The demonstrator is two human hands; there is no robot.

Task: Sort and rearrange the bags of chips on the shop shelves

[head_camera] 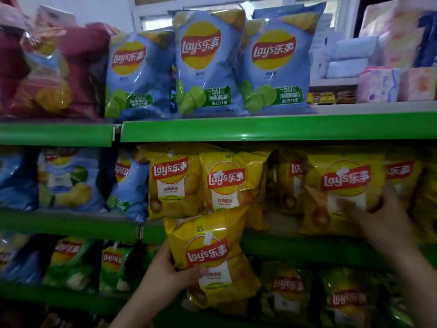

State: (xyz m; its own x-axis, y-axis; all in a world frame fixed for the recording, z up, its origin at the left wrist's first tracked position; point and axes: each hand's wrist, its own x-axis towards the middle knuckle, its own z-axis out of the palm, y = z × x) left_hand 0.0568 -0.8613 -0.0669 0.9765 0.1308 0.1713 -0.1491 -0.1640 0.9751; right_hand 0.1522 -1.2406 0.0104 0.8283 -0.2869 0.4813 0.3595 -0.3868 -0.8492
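Observation:
My left hand [165, 271] grips a yellow chip bag [210, 256] by its left edge, held in front of the middle shelf's green edge [295, 247]. My right hand [378, 216] holds the lower right of another yellow bag [340, 192] that stands on the middle shelf. Two more yellow bags [175, 183] [229, 181] stand upright to its left. Further yellow bags sit behind and right of it. Three light blue bags [208, 60] line the top shelf.
Dark red bags [47, 72] fill the top shelf's left end. Blue bags [68, 178] stand left on the middle shelf. Green bags [71, 261] and more yellow ones [288, 290] are on the lower shelf. Tissue packs [378, 84] are stacked at the top right.

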